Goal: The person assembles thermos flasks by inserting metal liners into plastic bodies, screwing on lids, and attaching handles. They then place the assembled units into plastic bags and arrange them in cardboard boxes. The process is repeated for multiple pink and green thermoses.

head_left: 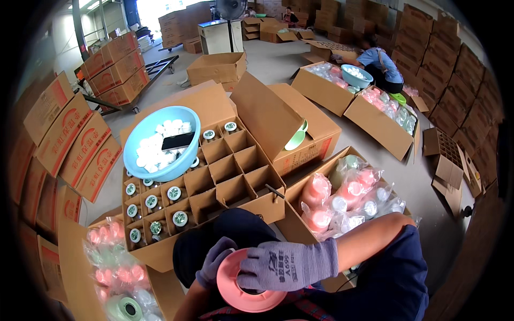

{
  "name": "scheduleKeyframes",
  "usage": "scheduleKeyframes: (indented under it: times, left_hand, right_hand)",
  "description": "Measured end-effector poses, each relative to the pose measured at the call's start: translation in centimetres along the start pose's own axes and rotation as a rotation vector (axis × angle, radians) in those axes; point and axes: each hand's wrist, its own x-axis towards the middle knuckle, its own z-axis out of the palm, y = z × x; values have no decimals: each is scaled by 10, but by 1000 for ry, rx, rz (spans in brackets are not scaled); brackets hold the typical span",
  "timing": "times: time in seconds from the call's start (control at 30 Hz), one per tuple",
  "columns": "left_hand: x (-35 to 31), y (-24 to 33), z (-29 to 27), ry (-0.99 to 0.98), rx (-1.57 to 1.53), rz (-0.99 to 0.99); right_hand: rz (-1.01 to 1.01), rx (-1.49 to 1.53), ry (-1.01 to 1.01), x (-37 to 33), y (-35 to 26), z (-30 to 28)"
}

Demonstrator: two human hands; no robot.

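Note:
Both my hands wear grey knit gloves and grip a pink round flask (247,295) low in the middle, over my lap. My left hand (213,263) clasps its left rim. My right hand (286,266) lies across its top, fingers closed over the opening. Just ahead stands a divided cardboard carton (230,166) with several capped flasks (151,202) in its left cells and open cells to the right. A light blue basin (140,140) holding white caps and a dark phone rests on the carton's far left corner.
Boxes of bagged pink, white and green flasks sit at my right (342,195) and lower left (115,273). Stacked cartons line the left and right walls. Another person (381,65) crouches at open boxes at the back right, beside a blue basin. A standing fan (231,10) is far back.

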Motion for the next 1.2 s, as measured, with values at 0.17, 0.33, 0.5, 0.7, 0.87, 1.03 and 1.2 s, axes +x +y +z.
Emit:
scheduleKeyframes:
  times: [0.17,0.33,0.5,0.7,0.87,1.03,1.2]
  left_hand:
    - [-22,6,62,341,258,-46]
    - [-43,5,69,373,530,58]
    - [-59,9,74,443,619,33]
    - [-71,30,76,567,593,-96]
    - [-78,-2,73,717,489,-3]
    - [-87,7,65,746,206,-216]
    - [-79,-5,60,725,438,-42]
  right_hand:
    - [133,34,-21,-57,-35,32]
    - [347,234,0,-67,-46,34]
    - [540,404,-14,-67,-43,53]
    - [299,502,97,-53,3,48]
    - [818,102,591,-48,128,99]
    - [1346,69,-509,-48,216,155]
    - [1360,128,-401,-59,230,165]
